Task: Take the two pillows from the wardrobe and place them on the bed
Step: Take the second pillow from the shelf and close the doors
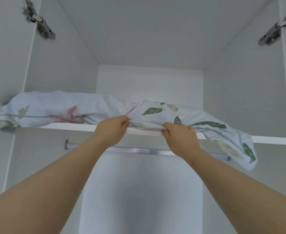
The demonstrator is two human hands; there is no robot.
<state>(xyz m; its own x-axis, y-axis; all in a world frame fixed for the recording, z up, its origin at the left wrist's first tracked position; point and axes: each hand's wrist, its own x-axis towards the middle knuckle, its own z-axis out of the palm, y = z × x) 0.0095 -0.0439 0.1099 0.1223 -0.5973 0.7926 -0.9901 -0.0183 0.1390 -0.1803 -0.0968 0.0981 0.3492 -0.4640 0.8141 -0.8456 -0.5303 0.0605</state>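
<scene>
Gripping the pillow (164, 114) edge at twelve o'clock, my left hand (111, 130) and right hand (181, 135) are both clenching fabric; I'm judging nothing is on the bed yet

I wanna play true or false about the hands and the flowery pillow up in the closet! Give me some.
1. Both hands grip the pale blue floral pillow. True: the left hand and right hand pinch its front edge.
2. The pillow lies on the floor. False: it rests on the white wardrobe shelf.
3. A corner droops over the shelf's right end. True.
4. Clothes hang from the silver metal rail. False: the rail is bare.
5. The wardrobe doors are closed. False: they are open, metal hinges showing.
</scene>
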